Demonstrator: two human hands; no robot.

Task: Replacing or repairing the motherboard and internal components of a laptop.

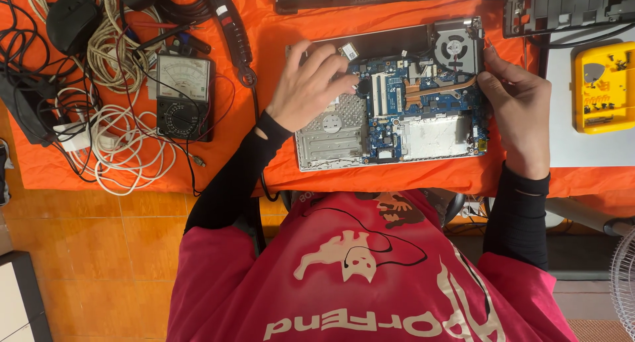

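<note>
Resting on an orange cloth (370,11), an opened laptop base (390,94) lies face-down with its bottom cover off, blue motherboard (423,94) exposed, cooling fan (455,47) at the far right corner and a copper heat pipe (436,87) running from it toward the board's middle. Left hand (311,84) sits on the near-left part of the base — palm over the bare metal bay, fingers (334,61) spread and loosely curled, tips touching the board close to the memory slots; it grips nothing that can be made out, just presses down. Right hand (519,107) is at the right edge of the base, fingers bent in, thumb and forefinger pinched together just beside the fan housing. Whether something small is held between them cannot be told — the pinch point is too small to resolve. The base thus lies between the two hands, left one on top of it, right one against its side. To the left on the cloth: an analogue multimeter (182,94) with dial and needle scale, a tangle of white cables (126,143) and black leads, and a black mouse (73,18) near the far corner. To the right, a yellow parts tray (605,87) on a grey surface. Other dark laptop shells (569,8) lie along the far edge. The person wears black sleeves and a red shirt with pale print.
</note>
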